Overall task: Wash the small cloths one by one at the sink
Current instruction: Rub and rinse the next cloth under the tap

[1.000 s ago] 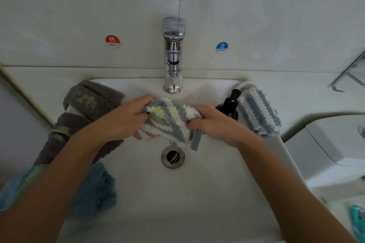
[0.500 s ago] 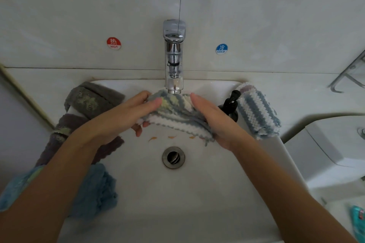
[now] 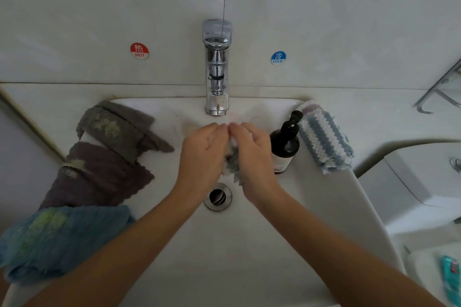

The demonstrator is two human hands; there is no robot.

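Both hands over basin, just below faucet (image 3: pixel 216 97) spout. Left hand (image 3: pixel 203 151) and right hand (image 3: pixel 254 152) curl round striped cloth (image 3: pixel 230 161), bunched between palms, only sliver showing. No water stream visible to me. My call: rub palms against each other, turn cloth so stained face meets friction, keep it over drain (image 3: pixel 217 197). Soap bottle (image 3: pixel 285 143) just right of right hand; mind elbow. Three soiled cloths wait left of left hand.

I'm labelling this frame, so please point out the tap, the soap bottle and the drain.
tap (image 3: pixel 216 62): head view, on its chrome body.
soap bottle (image 3: pixel 284 147): head view, on its dark shoulder.
drain (image 3: pixel 217 197): head view, on its dark opening.
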